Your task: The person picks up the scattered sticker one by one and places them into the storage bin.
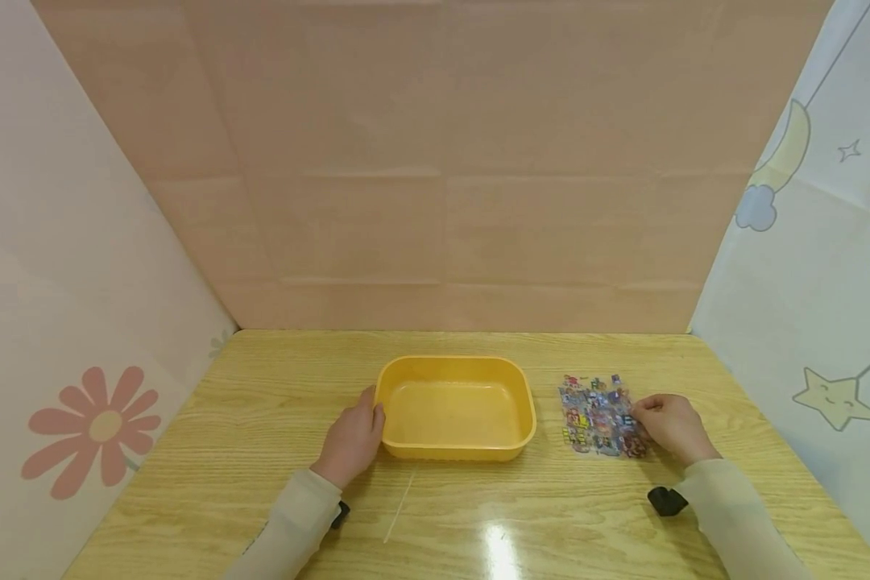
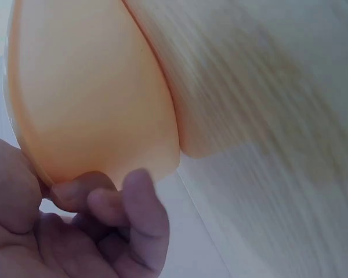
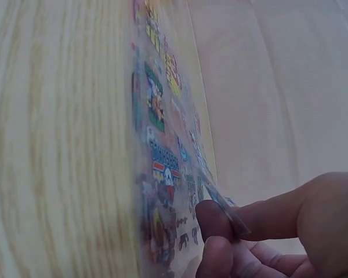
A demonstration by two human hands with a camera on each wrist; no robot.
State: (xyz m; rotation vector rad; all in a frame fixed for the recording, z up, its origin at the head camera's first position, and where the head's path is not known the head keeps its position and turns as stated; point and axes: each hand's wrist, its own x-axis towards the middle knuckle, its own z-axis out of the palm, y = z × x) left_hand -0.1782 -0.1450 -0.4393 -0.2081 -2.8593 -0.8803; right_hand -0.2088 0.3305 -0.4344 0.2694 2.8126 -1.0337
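A yellow plastic tub [image 1: 453, 451] stands on the table, with nothing seen inside it. My left hand [image 1: 353, 439] grips its left wall; in the left wrist view the left hand [image 2: 93, 226] has thumb and curled fingers at the rim of the tub [image 2: 98, 92]. To the right lies a clear sheet of colourful stickers [image 1: 594, 415]. My right hand [image 1: 670, 427] pinches the right edge of that sheet. Close up in the right wrist view, thumb and finger of the right hand [image 3: 267, 231] hold a lifted corner of the sticker sheet [image 3: 162, 116].
The wooden table [image 1: 261, 403] meets a brown paper-like wall [image 1: 442, 201] at the back. Patterned white panels stand on the left [image 1: 58, 282] and right [image 1: 826, 282]. Near my right sleeve is a black object [image 1: 667, 501], apparently a wrist camera.
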